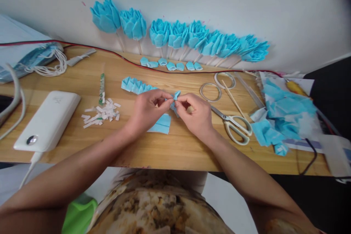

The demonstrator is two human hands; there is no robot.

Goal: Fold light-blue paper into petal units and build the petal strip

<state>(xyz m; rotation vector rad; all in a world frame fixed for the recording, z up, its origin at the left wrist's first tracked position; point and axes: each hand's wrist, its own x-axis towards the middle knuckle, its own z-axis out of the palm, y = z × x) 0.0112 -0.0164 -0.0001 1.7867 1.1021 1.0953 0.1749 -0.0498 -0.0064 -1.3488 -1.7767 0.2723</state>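
Between the fingertips of both hands is a small folded piece of blue paper (177,95), partly covered by the fingers. My left hand (149,108) pinches it from the left and my right hand (194,111) from the right. Just below them a flat blue square (162,124) lies on the wooden table, its upper part hidden under my left hand. A row of folded blue petals (137,86) sits behind my left hand, and more small folded blue pieces (171,66) lie farther back.
Blue paper flowers on sticks (160,33) lean along the wall. Scissors (233,122), tape rolls (210,92) and a blue paper pile (285,106) are right. Left are white paper strips (102,112), a green-labelled strip (102,88) and a white power bank (48,120). A red-black cable (117,55) crosses behind.
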